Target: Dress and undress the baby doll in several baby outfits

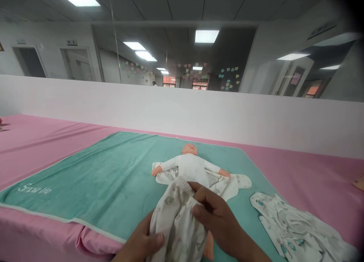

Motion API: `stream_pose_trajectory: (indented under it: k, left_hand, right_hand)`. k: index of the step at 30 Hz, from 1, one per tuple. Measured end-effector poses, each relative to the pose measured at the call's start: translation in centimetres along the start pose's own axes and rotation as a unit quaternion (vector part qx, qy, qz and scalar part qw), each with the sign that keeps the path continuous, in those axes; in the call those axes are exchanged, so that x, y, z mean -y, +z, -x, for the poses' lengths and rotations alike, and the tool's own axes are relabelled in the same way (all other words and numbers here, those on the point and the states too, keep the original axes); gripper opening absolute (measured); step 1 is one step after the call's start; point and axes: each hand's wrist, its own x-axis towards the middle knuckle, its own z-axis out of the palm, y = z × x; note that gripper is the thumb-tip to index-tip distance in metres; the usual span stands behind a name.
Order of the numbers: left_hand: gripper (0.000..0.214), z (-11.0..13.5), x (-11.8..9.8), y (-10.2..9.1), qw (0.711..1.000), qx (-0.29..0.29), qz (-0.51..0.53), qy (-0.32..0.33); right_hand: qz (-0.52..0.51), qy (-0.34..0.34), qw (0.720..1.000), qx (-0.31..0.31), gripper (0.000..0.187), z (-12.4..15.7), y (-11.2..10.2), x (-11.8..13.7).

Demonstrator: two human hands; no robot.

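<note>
A baby doll in a white top lies on its back on a teal towel, arms spread, over an open white garment. Both my hands hold a pair of small white printed trousers over the doll's lower body. My left hand grips the cloth from the near left side. My right hand has its fingers curled into the waistband at the top right. One bare doll foot shows below the trousers.
Another white printed garment lies crumpled on the towel's right edge. The towel covers a pink padded table with a white partition behind it. Something skin-coloured shows at the far right edge.
</note>
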Motion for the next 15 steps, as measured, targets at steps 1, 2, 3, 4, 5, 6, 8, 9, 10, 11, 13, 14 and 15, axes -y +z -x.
stream_pose_trajectory:
  k: [1,2,3,4,5,6,8,9,10,11,13,14,15]
  left_hand:
    - [0.079,-0.3,-0.4,0.3,1.000,-0.001,0.016,0.007]
    - [0.076,-0.6,-0.9,0.6,1.000,-0.011,0.022,0.016]
    - [0.072,-0.9,-1.3,0.8,0.999,-0.022,0.019,0.025]
    - [0.068,-1.1,-1.8,0.8,0.999,-0.030,0.009,0.032]
    - [0.064,-1.2,-2.2,0.8,0.999,-0.028,-0.003,0.037]
    - [0.065,-1.2,-2.6,0.7,0.999,-0.015,-0.017,0.044]
    - [0.073,-1.0,-3.3,0.7,0.997,0.023,-0.063,0.049]
    - [0.079,-0.7,-3.6,0.9,0.993,0.038,-0.105,0.046]
    - [0.085,-0.5,-3.9,1.3,0.985,0.045,-0.159,0.041]
    - [0.088,-0.1,-4.2,1.7,0.973,0.049,-0.222,0.037]
    - [0.084,0.5,-4.6,2.8,0.938,0.052,-0.338,0.047]
    - [0.077,0.7,-4.7,3.2,0.923,0.057,-0.374,0.073]
    - [0.068,0.9,-4.6,3.5,0.908,0.064,-0.400,0.108]
  right_hand:
    - [0.016,-0.010,1.000,0.021,0.023,0.3,-0.2,0.2]
    - [0.032,-0.024,0.998,0.040,0.021,0.6,-0.5,0.4]
    - [0.047,-0.038,0.997,0.057,0.019,0.9,-1.0,0.6]
    - [0.059,-0.052,0.994,0.075,0.017,1.2,-1.5,0.9]
    - [0.069,-0.063,0.991,0.093,0.017,1.5,-2.1,1.2]
    - [0.079,-0.071,0.988,0.111,0.017,1.8,-2.7,1.4]
    - [0.108,-0.079,0.981,0.142,0.016,2.3,-3.8,2.0]
    - [0.128,-0.084,0.976,0.153,0.015,2.5,-4.1,2.3]
    - [0.151,-0.092,0.971,0.160,0.014,2.6,-4.3,2.5]
    - [0.175,-0.099,0.966,0.165,0.012,2.7,-4.4,2.8]
    - [0.220,-0.117,0.953,0.174,0.008,2.8,-4.3,3.3]
    - [0.241,-0.123,0.946,0.178,0.008,2.8,-4.1,3.5]
    - [0.259,-0.124,0.941,0.178,0.008,2.8,-4.0,3.6]
